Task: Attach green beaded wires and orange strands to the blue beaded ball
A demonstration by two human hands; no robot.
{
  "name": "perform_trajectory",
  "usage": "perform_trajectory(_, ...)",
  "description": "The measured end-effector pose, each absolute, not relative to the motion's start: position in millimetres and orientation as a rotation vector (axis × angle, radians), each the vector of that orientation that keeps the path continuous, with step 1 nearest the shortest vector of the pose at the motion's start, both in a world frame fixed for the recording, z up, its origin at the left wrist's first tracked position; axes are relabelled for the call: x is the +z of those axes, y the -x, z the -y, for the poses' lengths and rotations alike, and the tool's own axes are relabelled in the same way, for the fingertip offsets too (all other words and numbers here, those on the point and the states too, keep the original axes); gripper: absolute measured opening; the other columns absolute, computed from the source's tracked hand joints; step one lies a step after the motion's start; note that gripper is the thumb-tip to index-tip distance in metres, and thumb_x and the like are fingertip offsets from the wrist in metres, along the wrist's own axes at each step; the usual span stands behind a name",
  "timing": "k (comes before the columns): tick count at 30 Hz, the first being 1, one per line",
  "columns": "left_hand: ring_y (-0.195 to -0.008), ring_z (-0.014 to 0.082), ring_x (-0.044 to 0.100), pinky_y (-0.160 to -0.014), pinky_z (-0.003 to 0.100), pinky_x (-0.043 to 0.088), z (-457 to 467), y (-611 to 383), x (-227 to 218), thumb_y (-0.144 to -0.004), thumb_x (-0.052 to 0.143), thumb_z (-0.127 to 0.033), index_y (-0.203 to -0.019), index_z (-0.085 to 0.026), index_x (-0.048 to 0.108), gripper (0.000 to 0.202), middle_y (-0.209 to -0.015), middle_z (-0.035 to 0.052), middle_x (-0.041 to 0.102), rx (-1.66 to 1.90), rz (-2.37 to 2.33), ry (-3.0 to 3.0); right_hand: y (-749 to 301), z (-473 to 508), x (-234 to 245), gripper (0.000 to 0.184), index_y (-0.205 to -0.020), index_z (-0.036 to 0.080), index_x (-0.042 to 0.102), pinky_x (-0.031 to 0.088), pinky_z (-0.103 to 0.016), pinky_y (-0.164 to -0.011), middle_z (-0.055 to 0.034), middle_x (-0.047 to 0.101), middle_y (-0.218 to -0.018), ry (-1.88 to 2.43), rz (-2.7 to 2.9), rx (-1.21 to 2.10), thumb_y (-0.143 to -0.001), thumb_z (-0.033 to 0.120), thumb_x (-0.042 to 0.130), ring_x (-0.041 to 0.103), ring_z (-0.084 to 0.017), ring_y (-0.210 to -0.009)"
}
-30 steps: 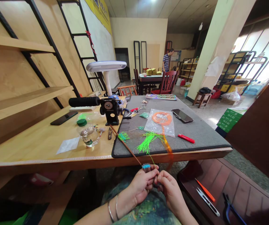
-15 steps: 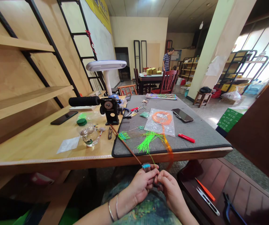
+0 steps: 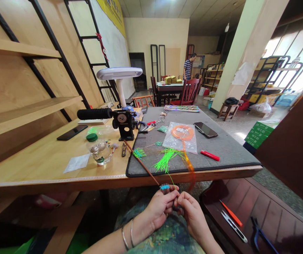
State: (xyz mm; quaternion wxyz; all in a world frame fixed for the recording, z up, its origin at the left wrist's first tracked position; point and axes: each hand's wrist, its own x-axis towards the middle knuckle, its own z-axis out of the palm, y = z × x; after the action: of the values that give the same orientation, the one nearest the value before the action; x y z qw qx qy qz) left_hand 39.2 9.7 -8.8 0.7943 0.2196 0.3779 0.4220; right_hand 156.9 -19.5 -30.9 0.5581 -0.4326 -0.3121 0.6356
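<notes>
My left hand (image 3: 159,208) is closed, thumb pressed to the fingers, on a thin green strand (image 3: 173,181) where it reaches the fingertips. The strand rises to a bundle of bright green strands (image 3: 166,159) on the grey mat. My right hand (image 3: 191,209) pinches at the same spot, its fingertips touching those of my left; the strand's end is hidden between them. Just above my left fingers sits a small cluster of light blue pieces (image 3: 164,187), at the lower end of a thin brown rod (image 3: 147,170). Whether my left hand also grips that cluster is unclear.
A black clamp (image 3: 125,123) stands at the table's middle beside a glass of water (image 3: 100,154). On the grey mat (image 3: 228,155) lie a phone (image 3: 205,129), red lighter-like stick (image 3: 210,156) and bagged orange line (image 3: 182,135). Snips (image 3: 234,226) and pliers (image 3: 261,236) lie at right.
</notes>
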Motion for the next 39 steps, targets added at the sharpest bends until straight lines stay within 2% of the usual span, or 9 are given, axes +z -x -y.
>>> perform_trajectory(4,-0.035,0.0006,0.035,-0.036,0.015,0.012,-9.8,-39.0,-8.9,-0.060,0.085,-0.022,-0.081,-0.012,0.065,0.031,-0.049,-0.0075,0.051,0.905,-0.792,-0.462,-156.9,19.6,-31.4,0.024,-0.055,0.018,0.052,0.034,-0.021,-0.050,0.0025,0.054,-0.057,1.007,0.749,1.495,-0.063,0.031,0.071,0.042,-0.009,-0.053)
perform_trajectory(9,-0.036,0.0007,0.036,-0.037,0.015,0.013,-10.6,-38.5,-12.5,-0.062,0.085,-0.024,-0.083,-0.012,0.065,0.031,-0.049,-0.0083,0.049,0.900,-0.804,-0.483,-157.7,19.4,-33.2,0.025,-0.055,0.018,0.052,0.034,-0.021,-0.051,0.0027,0.053,-0.058,1.008,0.765,1.488,-0.064,0.032,0.070,0.041,-0.009,-0.054)
perform_trajectory(14,-0.035,-0.0012,0.029,-0.038,0.016,0.008,-11.2,-37.9,-16.1,-0.058,0.087,-0.026,-0.084,-0.011,0.066,0.036,-0.052,-0.0071,0.051,0.916,-0.793,-0.479,-157.7,18.9,-32.8,0.025,-0.056,0.018,0.052,0.034,-0.021,-0.050,0.0027,0.054,-0.057,1.006,0.763,1.488,-0.064,0.032,0.072,0.041,-0.009,-0.053)
perform_trajectory(28,-0.035,-0.0006,0.027,-0.038,0.016,0.008,-9.1,-38.5,-14.5,-0.053,0.089,-0.032,-0.083,-0.013,0.065,0.044,-0.048,-0.0092,0.047,0.950,-0.835,-0.540,-158.8,20.0,-33.2,0.024,-0.057,0.018,0.054,0.034,-0.022,-0.050,0.0018,0.056,-0.059,1.021,0.814,1.467,-0.067,0.033,0.070,0.044,-0.010,-0.055)
perform_trajectory(31,-0.036,-0.0009,0.026,-0.039,0.016,0.009,-8.8,-36.5,-16.7,-0.051,0.089,-0.034,-0.085,-0.013,0.066,0.046,-0.048,-0.0094,0.046,0.988,-0.871,-0.567,-167.5,22.9,-33.0,0.022,-0.061,0.018,0.059,0.037,-0.025,-0.054,0.0001,0.058,-0.063,1.091,1.025,1.314,-0.073,0.034,0.067,0.048,-0.013,-0.059)
perform_trajectory(33,-0.037,-0.0009,0.023,-0.039,0.015,0.010,-8.0,-34.3,-17.3,-0.053,0.089,-0.034,-0.088,-0.013,0.067,0.046,-0.047,-0.0109,0.042,1.002,-0.891,-0.586,-177.3,28.2,-32.6,0.017,-0.065,0.019,0.064,0.040,-0.028,-0.062,-0.0014,0.061,-0.066,1.179,1.216,1.066,-0.077,0.031,0.066,0.052,-0.016,-0.065)
perform_trajectory(36,-0.039,-0.0030,0.024,-0.038,0.014,0.012,-6.5,-30.8,-15.4,-0.055,0.089,-0.032,-0.091,-0.013,0.068,0.045,-0.065,-0.0038,0.059,0.985,-0.885,-0.613,-194.5,40.8,-36.8,0.009,-0.077,0.025,0.072,0.041,-0.032,-0.075,-0.0040,0.069,-0.081,1.227,1.529,0.717,-0.081,0.024,0.064,0.057,-0.021,-0.079)
perform_trajectory(39,-0.039,-0.0041,0.024,-0.038,0.013,0.013,-4.8,-28.7,-10.9,-0.055,0.089,-0.032,-0.085,-0.012,0.069,0.041,-0.069,-0.0026,0.061,0.929,-0.866,-0.608,-216.2,53.8,-55.2,0.018,-0.090,0.030,0.074,0.042,-0.032,-0.080,-0.0036,0.073,-0.091,1.291,1.759,0.561,-0.084,0.020,0.060,0.060,-0.021,-0.085)
